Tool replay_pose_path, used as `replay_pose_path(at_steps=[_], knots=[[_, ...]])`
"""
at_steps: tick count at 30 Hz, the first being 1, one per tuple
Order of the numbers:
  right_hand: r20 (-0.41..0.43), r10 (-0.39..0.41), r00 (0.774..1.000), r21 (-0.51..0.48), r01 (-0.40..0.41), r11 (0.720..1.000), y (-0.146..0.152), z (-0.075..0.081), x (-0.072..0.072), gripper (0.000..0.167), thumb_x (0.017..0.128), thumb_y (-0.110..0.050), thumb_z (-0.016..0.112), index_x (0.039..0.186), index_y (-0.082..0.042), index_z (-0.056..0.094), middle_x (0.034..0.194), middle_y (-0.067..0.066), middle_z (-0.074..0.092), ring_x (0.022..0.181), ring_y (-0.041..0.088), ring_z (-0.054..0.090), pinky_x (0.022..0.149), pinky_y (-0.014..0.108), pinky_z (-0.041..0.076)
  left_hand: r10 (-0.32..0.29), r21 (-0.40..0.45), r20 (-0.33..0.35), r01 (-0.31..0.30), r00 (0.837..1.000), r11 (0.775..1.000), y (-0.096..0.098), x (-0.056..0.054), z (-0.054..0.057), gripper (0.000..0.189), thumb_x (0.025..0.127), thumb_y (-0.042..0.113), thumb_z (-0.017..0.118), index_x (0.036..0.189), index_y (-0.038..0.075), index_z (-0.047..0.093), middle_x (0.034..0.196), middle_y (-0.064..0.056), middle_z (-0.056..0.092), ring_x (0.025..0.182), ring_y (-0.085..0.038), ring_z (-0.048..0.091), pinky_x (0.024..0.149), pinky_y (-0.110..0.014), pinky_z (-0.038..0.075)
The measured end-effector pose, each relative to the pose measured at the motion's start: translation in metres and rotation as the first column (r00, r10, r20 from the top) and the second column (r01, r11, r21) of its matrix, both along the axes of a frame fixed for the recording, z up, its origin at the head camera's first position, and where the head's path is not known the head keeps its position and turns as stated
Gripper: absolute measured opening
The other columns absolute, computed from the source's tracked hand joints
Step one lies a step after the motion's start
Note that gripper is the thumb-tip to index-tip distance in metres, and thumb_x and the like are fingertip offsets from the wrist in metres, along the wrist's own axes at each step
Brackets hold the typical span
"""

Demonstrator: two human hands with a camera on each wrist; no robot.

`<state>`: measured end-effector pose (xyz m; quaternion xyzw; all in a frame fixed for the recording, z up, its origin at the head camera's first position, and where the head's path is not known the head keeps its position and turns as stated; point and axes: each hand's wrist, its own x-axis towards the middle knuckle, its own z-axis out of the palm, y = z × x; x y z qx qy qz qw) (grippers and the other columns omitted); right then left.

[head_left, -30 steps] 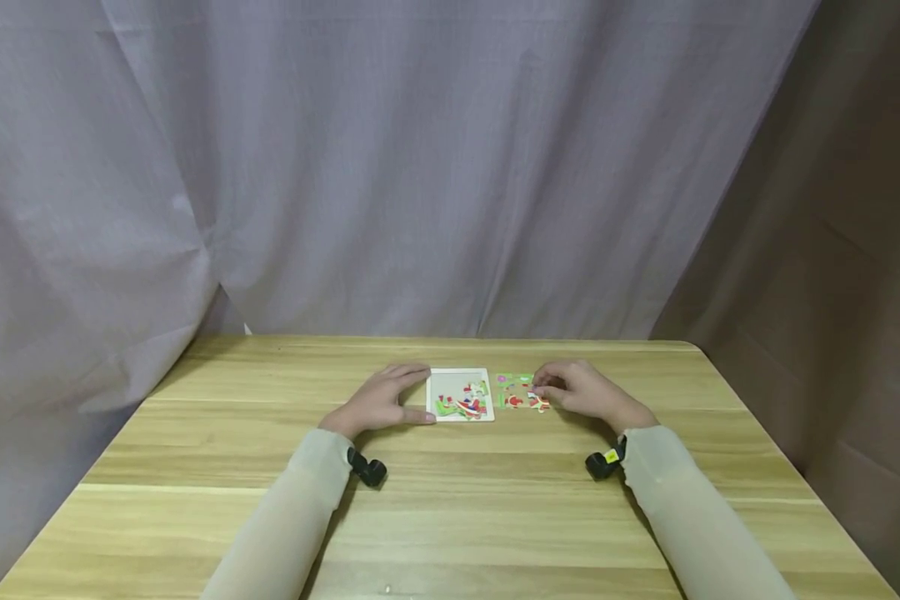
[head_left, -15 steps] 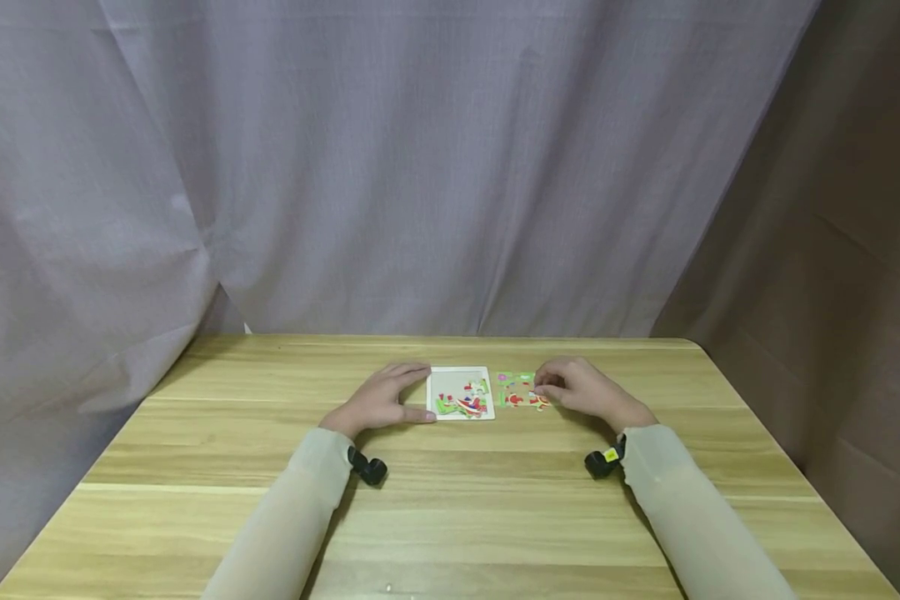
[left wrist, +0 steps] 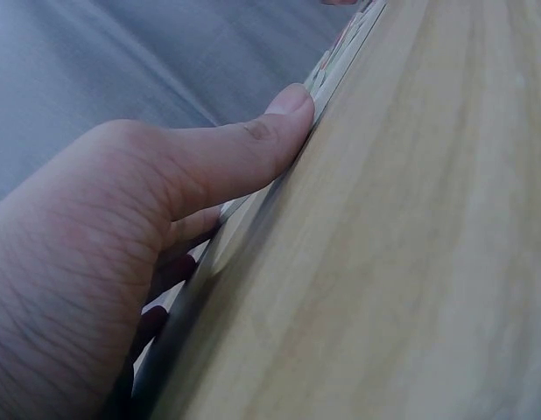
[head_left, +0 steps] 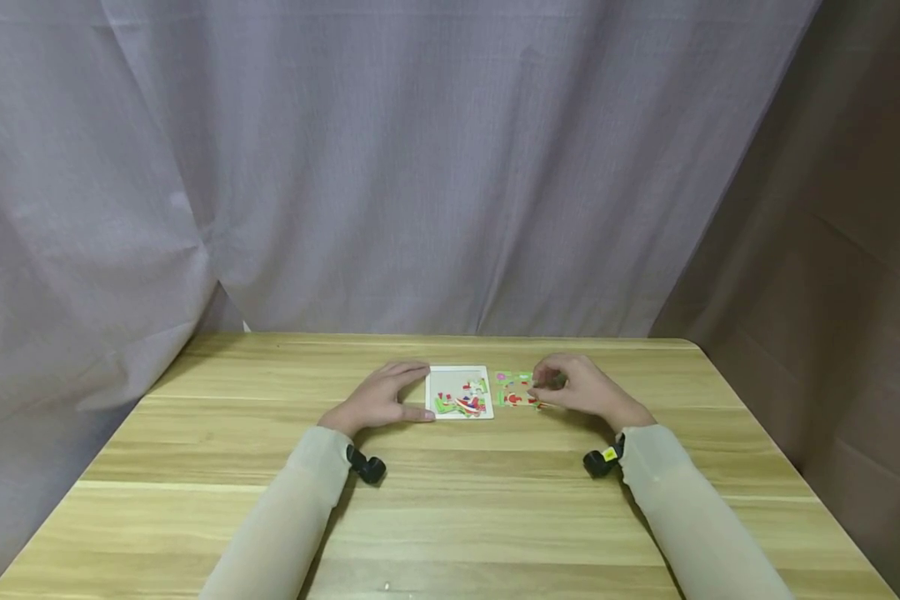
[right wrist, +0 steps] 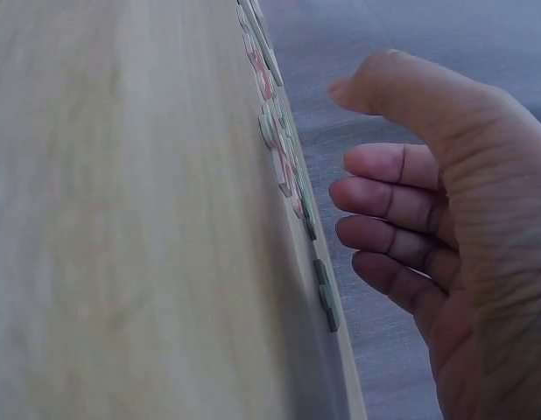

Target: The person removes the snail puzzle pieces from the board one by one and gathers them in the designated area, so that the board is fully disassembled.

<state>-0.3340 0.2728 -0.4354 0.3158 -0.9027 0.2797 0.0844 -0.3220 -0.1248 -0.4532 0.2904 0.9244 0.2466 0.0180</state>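
My left hand (head_left: 377, 400) rests at the left edge of a white-rimmed square puzzle tray (head_left: 459, 368). Its straight thumb touches the front left corner and its fingers reach the back left corner. Colourful jigsaw pieces (head_left: 467, 407) lie jumbled in the tray's front and right part; the grey base shows elsewhere. Right of the tray, a patch of joined pieces (head_left: 513, 400) in red and green lies on the table. Above its right side hovers my right hand (head_left: 587, 393), thumb and loosely bent fingers apart. In the right wrist view nothing is between them, and one piece (right wrist: 327, 297) lies separately.
The wooden table (head_left: 450, 508) extends in front of the tray and to both sides. Grey curtain (head_left: 420, 167) hangs behind its back edge, and a darker curtain (head_left: 832, 250) hangs at the right. Each wrist wears a small black camera (head_left: 371, 471).
My right thumb and fingers have spread apart over the right end of the joined pieces, moving slightly left. The left hand and the tray stay in place.
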Motion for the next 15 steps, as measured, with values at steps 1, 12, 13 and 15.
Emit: replay_pose_path(at_steps=[1, 12, 13, 15], knots=[[-0.003, -0.005, 1.000, -0.001, 0.005, 1.000, 0.000, 0.000, 0.000, 0.015, 0.088, -0.024, 0.087, 0.096, -0.017, 0.076, 0.090, -0.005, 0.074, 0.083, 0.012, 0.068, 0.070, 0.028, 0.061, 0.000, -0.001, -0.001, 0.000, 1.000, 1.000, 0.000, 0.000, 0.000, 0.095, 0.087, 0.064, 0.076, 0.162, 0.014, 0.045, 0.169, -0.007, 0.042, 0.159, -0.032, 0.032, 0.132, -0.060, 0.021], [0.047, -0.007, 0.999, 0.012, 0.007, 1.000, -0.027, 0.016, -0.003, 0.010, 0.099, -0.022, 0.075, 0.105, -0.015, 0.078, 0.099, -0.003, 0.077, 0.094, 0.014, 0.070, 0.088, 0.042, 0.062, 0.009, -0.021, 0.019, -0.009, 1.000, 1.000, 0.000, -0.002, -0.003, 0.096, 0.087, 0.065, 0.075, 0.164, 0.018, 0.041, 0.171, -0.005, 0.038, 0.161, -0.031, 0.029, 0.132, -0.060, 0.018], [0.063, 0.001, 0.998, 0.021, -0.003, 1.000, -0.033, 0.018, -0.003, 0.011, 0.100, -0.023, 0.074, 0.107, -0.015, 0.078, 0.101, -0.003, 0.077, 0.095, 0.014, 0.070, 0.089, 0.041, 0.062, 0.010, -0.025, 0.017, -0.010, 1.000, 1.000, 0.000, -0.002, -0.003, 0.096, 0.087, 0.066, 0.074, 0.164, 0.018, 0.041, 0.171, -0.005, 0.038, 0.161, -0.031, 0.029, 0.132, -0.060, 0.018], [0.082, 0.030, 0.996, 0.048, -0.034, 0.998, -0.046, 0.019, -0.004, 0.014, 0.101, -0.022, 0.073, 0.110, -0.012, 0.079, 0.102, -0.002, 0.078, 0.095, 0.014, 0.070, 0.088, 0.040, 0.062, 0.009, -0.025, 0.017, -0.008, 1.000, 1.000, 0.000, -0.002, -0.002, 0.096, 0.087, 0.065, 0.074, 0.164, 0.018, 0.041, 0.171, -0.005, 0.038, 0.160, -0.032, 0.030, 0.132, -0.061, 0.019]])
